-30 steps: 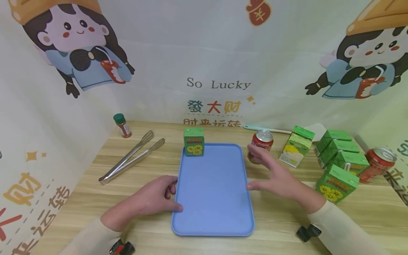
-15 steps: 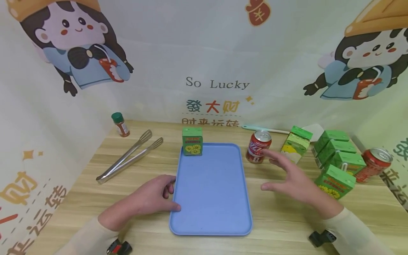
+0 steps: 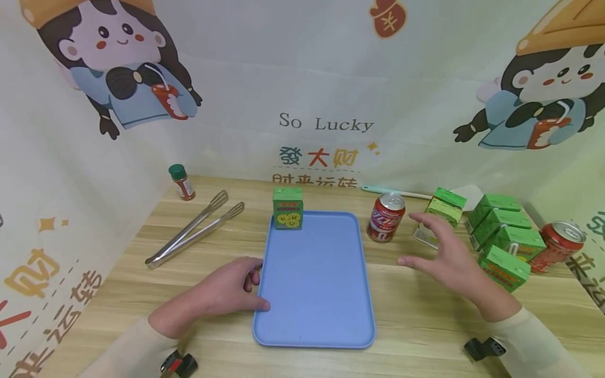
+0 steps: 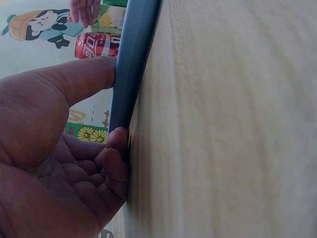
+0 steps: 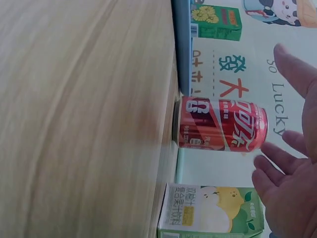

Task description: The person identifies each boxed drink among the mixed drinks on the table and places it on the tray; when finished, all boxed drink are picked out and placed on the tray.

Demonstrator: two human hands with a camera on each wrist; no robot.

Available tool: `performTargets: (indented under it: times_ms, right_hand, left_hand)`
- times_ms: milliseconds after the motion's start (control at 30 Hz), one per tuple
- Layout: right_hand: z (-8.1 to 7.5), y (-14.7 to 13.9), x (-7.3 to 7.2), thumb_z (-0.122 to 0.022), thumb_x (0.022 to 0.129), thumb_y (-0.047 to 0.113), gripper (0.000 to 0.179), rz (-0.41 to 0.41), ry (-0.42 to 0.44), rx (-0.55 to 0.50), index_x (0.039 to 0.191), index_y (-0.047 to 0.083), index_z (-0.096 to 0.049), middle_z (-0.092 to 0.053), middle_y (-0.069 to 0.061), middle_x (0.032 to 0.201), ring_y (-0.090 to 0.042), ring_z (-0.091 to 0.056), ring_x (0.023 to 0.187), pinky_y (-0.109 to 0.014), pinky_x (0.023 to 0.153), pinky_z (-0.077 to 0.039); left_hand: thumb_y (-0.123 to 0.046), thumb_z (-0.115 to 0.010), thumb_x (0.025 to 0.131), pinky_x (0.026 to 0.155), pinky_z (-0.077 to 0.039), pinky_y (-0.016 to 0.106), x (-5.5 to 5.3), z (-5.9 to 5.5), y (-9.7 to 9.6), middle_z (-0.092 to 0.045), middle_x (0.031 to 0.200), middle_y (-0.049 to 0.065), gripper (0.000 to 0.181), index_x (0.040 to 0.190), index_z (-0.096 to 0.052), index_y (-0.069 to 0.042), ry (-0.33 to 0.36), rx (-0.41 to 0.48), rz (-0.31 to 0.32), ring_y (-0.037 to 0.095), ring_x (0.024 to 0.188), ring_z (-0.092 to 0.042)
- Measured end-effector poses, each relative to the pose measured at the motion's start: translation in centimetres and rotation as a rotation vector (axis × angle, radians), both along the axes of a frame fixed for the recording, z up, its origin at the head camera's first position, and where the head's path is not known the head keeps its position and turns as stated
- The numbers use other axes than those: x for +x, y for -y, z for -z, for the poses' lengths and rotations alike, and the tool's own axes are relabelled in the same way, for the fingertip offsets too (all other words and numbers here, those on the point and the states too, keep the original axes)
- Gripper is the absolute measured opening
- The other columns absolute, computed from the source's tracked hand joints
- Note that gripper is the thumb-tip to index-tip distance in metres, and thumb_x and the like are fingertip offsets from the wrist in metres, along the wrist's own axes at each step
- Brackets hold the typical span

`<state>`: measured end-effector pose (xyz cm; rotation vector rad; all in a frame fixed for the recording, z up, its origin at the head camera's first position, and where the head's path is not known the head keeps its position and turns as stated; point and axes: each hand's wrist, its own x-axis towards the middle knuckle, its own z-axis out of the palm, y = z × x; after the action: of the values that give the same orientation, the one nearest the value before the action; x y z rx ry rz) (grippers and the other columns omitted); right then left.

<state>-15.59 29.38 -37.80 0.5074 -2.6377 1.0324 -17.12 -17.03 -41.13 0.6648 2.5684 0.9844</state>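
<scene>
My left hand (image 3: pixel 231 290) holds the left side of a blue tray (image 3: pixel 314 278), its thumb over the rim. In the left wrist view, curled fingers (image 4: pixel 116 168) touch the tray's edge. On the tray's far left corner stands a green drink carton (image 3: pixel 288 210) with yellow flowers. My right hand (image 3: pixel 446 257) hovers right of the tray, thumb and fingers spread, nothing held. A red cola can (image 3: pixel 385 218) stands upright just beyond it, apart from the fingers. Behind the hand, partly hidden, is a green-yellow juice carton (image 5: pixel 213 210) with fruit pictures.
Several green cartons (image 3: pixel 503 215) stand in a row at the right, beside another red can (image 3: pixel 559 245). Behind them lies a white spatula (image 3: pixel 465 195) with a pale green handle. To the left are metal tongs (image 3: pixel 194 231) and a green-capped spice jar (image 3: pixel 181 182).
My right hand has moved right, off the tray's edge and away from the cola can, which shows in full. The left hand stays on the tray.
</scene>
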Motion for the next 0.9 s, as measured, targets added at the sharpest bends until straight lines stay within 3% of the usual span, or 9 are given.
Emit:
performTargets:
  times_ms: [233,467,900]
  right_hand:
    - [0.5,-0.2,-0.6,-0.105,0.073,0.014,0.105,0.094,-0.192,0.071,0.158,-0.009,-0.048,-0.042,-0.031,0.164,-0.056,-0.037,0.151,-0.079,0.116,-0.034]
    - [1.0,-0.5,-1.0,-0.106,0.069,0.022,0.109,0.175,-0.335,0.134,0.156,-0.012,-0.049,-0.045,-0.033,0.159,-0.054,-0.041,0.148,-0.072,0.119,-0.036]
    - [1.3,-0.6,-1.0,-0.107,0.072,0.026,0.117,0.292,-0.22,0.176,0.16,-0.015,-0.041,-0.038,-0.036,0.161,-0.058,-0.034,0.149,-0.076,0.118,-0.034]
  left_hand:
    - [-0.029,-0.101,0.08,0.073,-0.05,0.031,0.1,-0.1,-0.1,-0.061,0.098,0.001,0.069,0.13,-0.065,0.002,0.006,0.0,-0.015,0.017,0.085,-0.057]
    - [-0.03,-0.101,0.08,0.074,-0.05,0.031,0.2,-0.2,-0.1,-0.062,0.098,0.0,0.08,0.14,-0.062,0.007,0.013,-0.009,-0.033,0.017,0.086,-0.058]
    - [-0.029,-0.101,0.08,0.074,-0.05,0.03,0.2,-0.1,-0.1,-0.061,0.098,0.0,0.084,0.143,-0.06,0.01,0.013,0.0,-0.027,0.017,0.086,-0.057]
